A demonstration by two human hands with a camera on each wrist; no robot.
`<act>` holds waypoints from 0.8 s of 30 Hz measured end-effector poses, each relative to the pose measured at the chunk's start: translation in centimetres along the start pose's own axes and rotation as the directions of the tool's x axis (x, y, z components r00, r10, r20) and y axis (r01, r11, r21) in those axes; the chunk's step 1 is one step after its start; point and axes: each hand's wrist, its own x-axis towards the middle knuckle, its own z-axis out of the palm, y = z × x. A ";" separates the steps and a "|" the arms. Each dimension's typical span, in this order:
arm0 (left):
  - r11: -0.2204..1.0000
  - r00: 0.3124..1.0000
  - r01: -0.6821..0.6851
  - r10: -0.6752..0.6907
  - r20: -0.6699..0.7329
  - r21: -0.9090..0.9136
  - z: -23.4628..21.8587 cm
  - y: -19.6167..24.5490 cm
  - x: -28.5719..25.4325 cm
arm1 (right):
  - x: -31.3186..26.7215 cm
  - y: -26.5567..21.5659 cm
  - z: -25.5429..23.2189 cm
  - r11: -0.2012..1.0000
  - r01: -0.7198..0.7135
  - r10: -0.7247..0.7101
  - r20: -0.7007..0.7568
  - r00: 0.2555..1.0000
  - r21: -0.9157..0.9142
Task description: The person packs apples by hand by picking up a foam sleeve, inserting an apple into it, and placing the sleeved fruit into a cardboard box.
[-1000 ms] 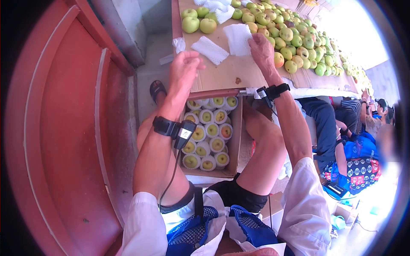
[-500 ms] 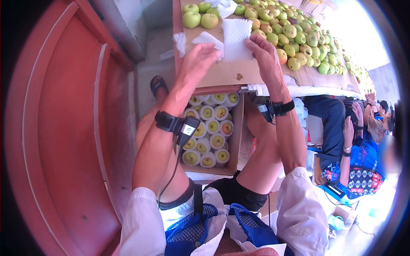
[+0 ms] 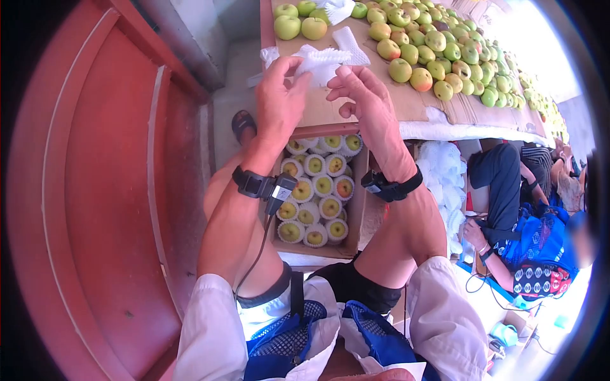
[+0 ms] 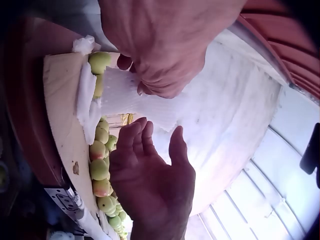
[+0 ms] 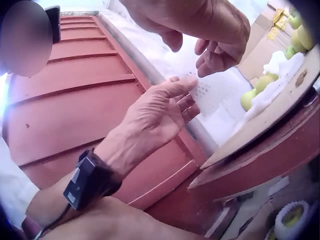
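My left hand (image 3: 279,101) pinches a white foam net sleeve (image 3: 325,58) above the cardboard-covered table; in the left wrist view that hand (image 4: 162,50) holds the sleeve (image 4: 120,92) from above. Facing it, my right hand (image 3: 372,105) is held up with parted, bent fingers and nothing in them. The right wrist view shows both, the left hand (image 5: 155,115) and the right hand (image 5: 215,35), with a small space between them. Another foam sleeve (image 3: 351,46) lies just behind, on the cardboard.
Many loose green and reddish apples (image 3: 436,41) cover the table's right side; several green ones (image 3: 288,27) sit at its back left. Below its edge, a carton (image 3: 357,222) holds apples in foam nets (image 3: 323,185). White foam (image 3: 440,171) is piled right, beside another person (image 3: 540,241).
Both hands have come closer together. The left now holds a foam sleeve off the table; the right has moved left, away from the sleeve it was touching.
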 end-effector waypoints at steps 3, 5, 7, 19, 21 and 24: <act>0.967 0.978 -0.204 0.207 -0.006 0.151 -0.2 -0.7 -0.2 | 0.3 -0.3 -0.5 0.979 -0.139 0.133 0.046 0.990 0.147; 0.927 0.949 -0.309 0.314 0.013 0.213 -0.5 -0.3 -0.2 | 0.4 -0.3 -0.7 0.961 -0.184 0.171 0.081 0.982 0.206; 0.900 0.930 -0.362 0.366 0.029 0.244 -0.6 0.0 -0.5 | 0.4 -0.3 -0.9 0.951 -0.203 0.182 0.105 0.978 0.233; 0.758 0.805 -0.593 0.568 0.173 0.272 0.2 1.3 -1.9 | 0.9 1.8 -2.0 0.936 -0.091 0.076 0.056 0.996 0.340; 0.804 0.834 -0.551 0.517 0.194 0.222 0.4 1.2 -2.2 | 0.6 1.9 -1.9 0.957 -0.002 0.011 -0.027 1.000 0.291; 0.934 0.912 -0.352 0.328 0.247 0.055 0.4 2.3 -3.0 | 1.0 2.3 -1.9 0.995 0.087 -0.092 -0.124 0.988 -0.045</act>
